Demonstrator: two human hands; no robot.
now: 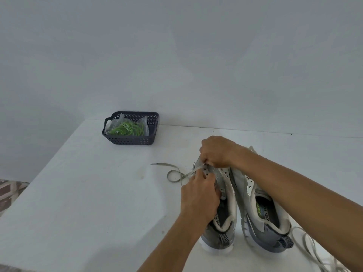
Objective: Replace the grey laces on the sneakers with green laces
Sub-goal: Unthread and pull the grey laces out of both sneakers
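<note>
Two grey-and-white sneakers stand side by side, heels toward me, on the white table. Over the front of the left sneaker (222, 218), my right hand (216, 152) pinches the grey lace (174, 171) at the front eyelets. My left hand (200, 195) holds the side of the same shoe near its eyelets, fingers curled. The lace trails out to the left in a loop on the table. The right sneaker (263, 213) is partly under my right forearm. Green laces (129, 129) lie in clear bags inside the dark basket (129, 141).
The dark perforated basket sits at the table's back left, by the wall. Another grey lace (312, 250) lies loose at the right front beside the right sneaker. The table's left edge (39, 179) drops to a patterned floor.
</note>
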